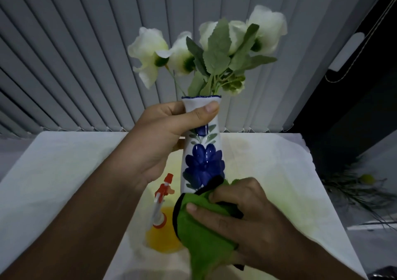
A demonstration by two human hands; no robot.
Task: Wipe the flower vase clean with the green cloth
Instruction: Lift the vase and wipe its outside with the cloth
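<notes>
The flower vase (203, 150) is held upright above the table (64, 172), its neck clasped in the left hand (163, 138); the green cloth (199, 226), bunched in the right hand (242, 217), is pressed against its base.

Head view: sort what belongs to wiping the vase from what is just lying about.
In the job:
- flower vase, held at the neck by the left hand
- green cloth, pressed to its base by the right hand

Lying about:
- spray bottle
- white flowers in the vase
- table
</notes>
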